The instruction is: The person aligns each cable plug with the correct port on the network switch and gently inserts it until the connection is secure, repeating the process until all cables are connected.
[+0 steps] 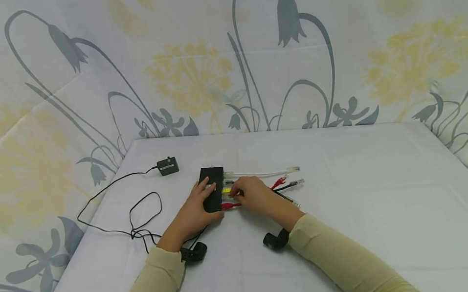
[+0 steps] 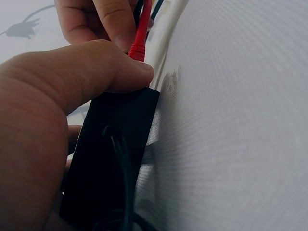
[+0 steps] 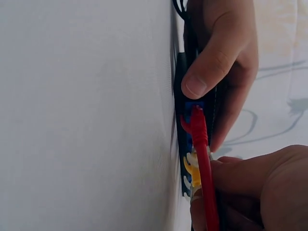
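A flat black network switch (image 1: pixel 215 174) lies on the white table, its ports facing right. My left hand (image 1: pixel 192 209) grips it, thumb along the near side by the ports and fingers across the top. Into the nearest port runs a red network cable (image 3: pixel 202 154). Farther along the row sit a yellow plug (image 3: pixel 188 168) and several pale ones. Close beside the yellow plug, my right hand (image 1: pixel 259 198) pinches a network cable at the ports; its plug is mostly hidden by the fingers.
Loose cable ends point right: a white cable (image 1: pixel 260 174), a red plug (image 1: pixel 280 181) and a black cable with a clear plug (image 1: pixel 295 183). A power adapter (image 1: pixel 167 166) stands at the back left, its thin black cord (image 1: pixel 107 229) looping over the table's left side.
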A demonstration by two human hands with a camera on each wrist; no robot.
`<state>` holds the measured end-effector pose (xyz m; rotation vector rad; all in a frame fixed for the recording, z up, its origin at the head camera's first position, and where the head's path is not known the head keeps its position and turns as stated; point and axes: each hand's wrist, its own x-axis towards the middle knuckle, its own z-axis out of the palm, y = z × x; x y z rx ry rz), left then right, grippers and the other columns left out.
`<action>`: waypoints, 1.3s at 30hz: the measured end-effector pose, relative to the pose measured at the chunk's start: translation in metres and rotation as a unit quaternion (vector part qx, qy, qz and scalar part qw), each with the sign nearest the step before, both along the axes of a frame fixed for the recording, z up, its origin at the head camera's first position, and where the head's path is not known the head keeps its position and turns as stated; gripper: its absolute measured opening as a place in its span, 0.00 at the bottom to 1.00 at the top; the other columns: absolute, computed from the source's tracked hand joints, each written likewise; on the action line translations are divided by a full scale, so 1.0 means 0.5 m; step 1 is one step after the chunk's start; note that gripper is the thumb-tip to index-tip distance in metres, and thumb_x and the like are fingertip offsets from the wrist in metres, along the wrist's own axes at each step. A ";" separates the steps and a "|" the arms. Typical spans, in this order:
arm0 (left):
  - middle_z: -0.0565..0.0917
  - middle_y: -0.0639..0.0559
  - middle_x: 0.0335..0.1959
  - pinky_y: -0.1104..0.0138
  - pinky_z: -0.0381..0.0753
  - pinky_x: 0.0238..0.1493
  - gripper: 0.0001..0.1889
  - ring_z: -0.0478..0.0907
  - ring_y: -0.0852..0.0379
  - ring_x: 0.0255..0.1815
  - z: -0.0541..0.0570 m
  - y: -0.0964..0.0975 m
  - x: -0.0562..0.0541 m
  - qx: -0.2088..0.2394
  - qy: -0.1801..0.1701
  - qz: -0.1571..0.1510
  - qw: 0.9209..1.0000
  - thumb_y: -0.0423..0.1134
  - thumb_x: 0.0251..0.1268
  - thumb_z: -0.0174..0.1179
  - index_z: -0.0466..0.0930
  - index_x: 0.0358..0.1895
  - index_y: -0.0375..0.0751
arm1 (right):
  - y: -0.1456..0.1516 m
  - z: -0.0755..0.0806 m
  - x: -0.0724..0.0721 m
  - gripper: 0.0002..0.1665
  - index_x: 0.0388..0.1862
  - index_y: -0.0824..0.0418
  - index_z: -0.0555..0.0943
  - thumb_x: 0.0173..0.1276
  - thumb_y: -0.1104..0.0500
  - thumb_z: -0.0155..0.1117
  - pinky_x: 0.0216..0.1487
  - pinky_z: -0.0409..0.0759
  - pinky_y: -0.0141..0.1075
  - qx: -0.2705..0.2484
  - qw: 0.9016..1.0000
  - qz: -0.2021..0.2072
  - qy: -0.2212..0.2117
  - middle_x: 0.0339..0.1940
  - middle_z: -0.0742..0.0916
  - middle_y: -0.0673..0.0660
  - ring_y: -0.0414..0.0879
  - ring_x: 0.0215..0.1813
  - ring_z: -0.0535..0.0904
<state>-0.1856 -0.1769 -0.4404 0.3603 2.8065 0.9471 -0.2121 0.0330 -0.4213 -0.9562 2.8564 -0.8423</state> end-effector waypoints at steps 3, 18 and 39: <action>0.47 0.53 0.80 0.40 0.54 0.72 0.45 0.35 0.42 0.81 0.001 0.000 0.000 0.000 -0.001 -0.002 1.000 0.52 0.55 0.68 0.57 0.76 0.50 | -0.002 -0.001 0.000 0.05 0.37 0.58 0.87 0.64 0.64 0.66 0.42 0.79 0.37 0.007 1.000 0.002 0.000 0.37 0.87 0.53 0.43 0.37 0.80; 0.47 0.54 0.80 0.40 0.54 0.72 0.45 0.35 0.43 0.81 0.003 0.003 0.001 -0.004 -0.003 0.003 1.000 0.52 0.54 0.68 0.57 0.76 0.51 | -0.004 -0.018 -0.005 0.05 0.36 0.56 0.87 0.64 0.63 0.66 0.42 0.79 0.36 -0.022 1.000 -0.005 0.012 0.36 0.87 0.51 0.42 0.37 0.80; 0.48 0.52 0.80 0.40 0.55 0.72 0.45 0.37 0.41 0.81 0.009 0.007 0.005 0.010 -0.011 0.011 1.000 0.49 0.53 0.68 0.58 0.75 0.49 | -0.013 -0.025 -0.015 0.06 0.37 0.58 0.88 0.64 0.64 0.65 0.43 0.80 0.38 -0.004 0.999 0.012 0.031 0.36 0.86 0.53 0.45 0.40 0.82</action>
